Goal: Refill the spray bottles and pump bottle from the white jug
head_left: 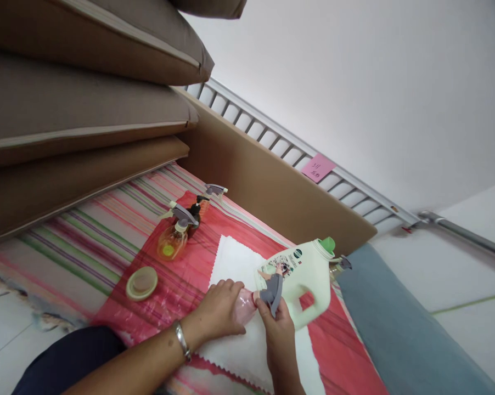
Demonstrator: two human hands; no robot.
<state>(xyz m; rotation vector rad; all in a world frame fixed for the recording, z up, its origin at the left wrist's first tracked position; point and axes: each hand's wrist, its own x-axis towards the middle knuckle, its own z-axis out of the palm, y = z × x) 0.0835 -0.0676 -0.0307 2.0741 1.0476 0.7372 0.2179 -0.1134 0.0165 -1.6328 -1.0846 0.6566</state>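
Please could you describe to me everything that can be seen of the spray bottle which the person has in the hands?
The spray bottle has a see-through pinkish body, apparently plastic, and a grey trigger head. It is tilted well over above the white sheet, its head toward the picture's right. The left hand grips the body, covering much of it; the right hand holds the head. How tightly the head is fastened cannot be told.

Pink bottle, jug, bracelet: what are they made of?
Pink bottle: likely glossy tinted plastic; see-through with highlights, though glass isn't ruled out.
Jug: probably molded plastic, smooth satin finish; opaque, handle formed in one piece with it.
Bracelet: seems polished metal; silvery with bright reflections.
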